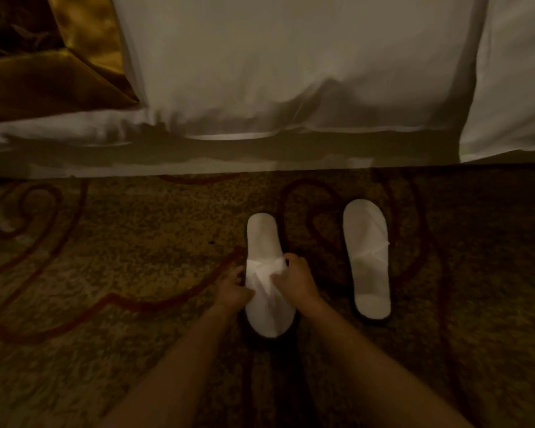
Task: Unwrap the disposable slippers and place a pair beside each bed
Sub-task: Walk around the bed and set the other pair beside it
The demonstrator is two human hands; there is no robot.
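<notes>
**Fig. — Both hands shaping one slipper at the bedside**

Nearest me, the L forearm and R forearm enter from the bottom edge and converge, reaching down and fwd toward the floor. Both wrists look roughly straight. The L hand has its fingers curled onto the left edge of the near slipper, at the upper band. The R hand pinches the same band from the right, closed on the white fabric. So both hands grip it and neither is free.

The near slipper lies flat on the carpet, toe end toward me and heel toward the bed. I judge the two-sided hold is for pulling the flattened band up and open, or for squaring the slipper w/ its mate. I can't tell which. No wrapper is in view.

To the right and apart from it, the second slipper lies untouched on the carpet. It has the same orientation, approx. parallel, and sits slightly farther toward the bed. The heels-to-bed placement makes sense to me, since someone sitting on the bed edge could step straight in.

Beyond, the bed's white sheet hangs to the carpet. The slippers are near it but not touching. Farthest, top left, a gold throw lies on the bedding. The light is dim and edges are soft, so finger detail is approximate. The pair looks close to set for this bed; no other bed is in view.
</notes>
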